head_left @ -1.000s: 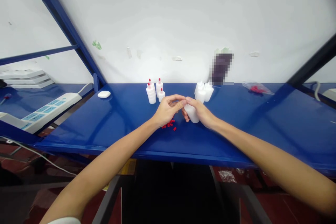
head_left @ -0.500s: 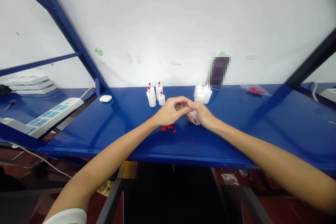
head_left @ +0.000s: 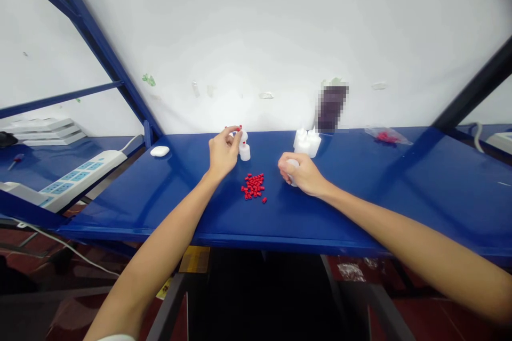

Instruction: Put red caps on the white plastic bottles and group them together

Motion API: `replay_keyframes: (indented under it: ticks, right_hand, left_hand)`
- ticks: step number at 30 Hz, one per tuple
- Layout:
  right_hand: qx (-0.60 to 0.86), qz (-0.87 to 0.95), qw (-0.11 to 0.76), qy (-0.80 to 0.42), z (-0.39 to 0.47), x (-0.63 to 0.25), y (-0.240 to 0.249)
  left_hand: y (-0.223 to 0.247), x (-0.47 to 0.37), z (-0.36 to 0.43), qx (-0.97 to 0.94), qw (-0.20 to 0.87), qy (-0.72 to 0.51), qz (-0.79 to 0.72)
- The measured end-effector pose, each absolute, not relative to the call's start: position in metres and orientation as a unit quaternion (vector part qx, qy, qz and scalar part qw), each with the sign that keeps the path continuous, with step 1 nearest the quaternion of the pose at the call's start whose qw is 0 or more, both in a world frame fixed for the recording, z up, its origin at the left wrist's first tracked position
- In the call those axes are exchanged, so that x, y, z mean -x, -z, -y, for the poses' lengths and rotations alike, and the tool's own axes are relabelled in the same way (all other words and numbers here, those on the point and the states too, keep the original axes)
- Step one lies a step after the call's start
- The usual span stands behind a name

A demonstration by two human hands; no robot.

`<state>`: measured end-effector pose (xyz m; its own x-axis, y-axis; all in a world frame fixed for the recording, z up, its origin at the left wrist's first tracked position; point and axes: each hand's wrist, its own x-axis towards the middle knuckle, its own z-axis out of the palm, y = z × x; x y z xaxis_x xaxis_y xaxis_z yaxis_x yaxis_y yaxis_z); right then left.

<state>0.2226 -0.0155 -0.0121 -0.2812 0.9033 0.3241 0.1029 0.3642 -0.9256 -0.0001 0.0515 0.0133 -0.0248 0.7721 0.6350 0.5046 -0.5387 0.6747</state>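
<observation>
My left hand (head_left: 224, 150) is among the small white bottles with red caps at the middle-left of the table. Its thumb and forefinger pinch at a red cap (head_left: 239, 128); whether that cap sits on a bottle is hard to make out. Beside the fingers stands a short white bottle (head_left: 245, 153) with a red tip. My right hand (head_left: 306, 175) is wrapped round a white bottle (head_left: 294, 164), low over the table. Several loose red caps (head_left: 254, 186) lie in a pile between the two hands. Behind the right hand, several white bottles (head_left: 307, 144) without red caps stand grouped.
The blue table (head_left: 360, 202) meets a white wall. A white oval object (head_left: 160, 151) lies at its left, and a clear bag with red pieces (head_left: 388, 136) at the back right. Left of the blue frame is a power strip (head_left: 86, 173).
My left hand has left my right hand and moved left and back to the capped bottles. The pile of red caps is now uncovered. My right hand still grips a bottle.
</observation>
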Motion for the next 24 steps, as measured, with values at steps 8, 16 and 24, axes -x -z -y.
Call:
replay_keyframes:
  ticks: [8,16,24]
  right_hand:
    - [0.379,0.687,0.551,-0.284,0.023,-0.226,0.007]
    - [0.343,0.728,0.506,-0.310,0.025,-0.229,0.013]
    - [0.402,0.771,0.431,-0.243,0.023,-0.226,0.013]
  left_hand:
    - [-0.001,-0.007,-0.062,-0.729,0.075,-0.450,-0.510]
    - [-0.004,-0.008,-0.052,-0.745,0.050,-0.448,-0.491]
    - [-0.003,0.000,-0.046,-0.845,-0.011,-0.336,-0.416]
